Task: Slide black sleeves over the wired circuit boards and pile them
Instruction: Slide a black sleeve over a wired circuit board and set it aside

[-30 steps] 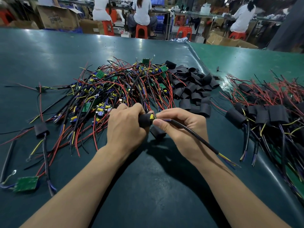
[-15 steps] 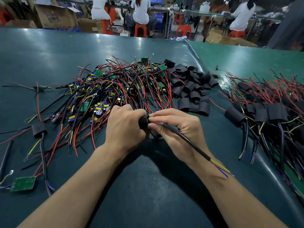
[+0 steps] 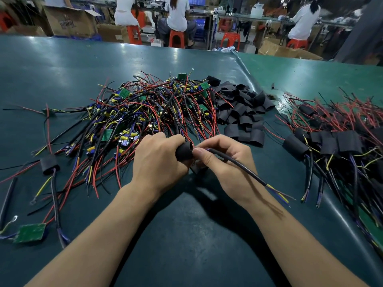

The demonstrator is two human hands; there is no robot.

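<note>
Head view showed me both hands meeting near the middle of the green surface [image 3: 62, 65]. My left hand [image 3: 159, 160] was curled round a black sleeve [image 3: 184, 151], gripping it with fingers wrapped over the top. My right hand [image 3: 223, 162] pinched a black cable [image 3: 238, 164] right at the sleeve's mouth, thumb and forefinger pressed together on it; the cable ran back over that wrist and ended in bare yellow and blue wires. I could not tell whether a board sat inside the sleeve, since my fingers hid it.

Beyond the hands, toward the far edge, lay a tangle of unsleeved boards [image 3: 145, 112] with red, black and yellow wires. Just beside it, on its right, sat a heap of loose sleeves [image 3: 242, 112]. Against the right edge lay the pile of sleeved boards [image 3: 335, 141], well apart from the tangle. Near the left edge one sleeved board [image 3: 49, 164] lay alone, and a bare green board [image 3: 31, 233] rested toward the near left corner.
</note>
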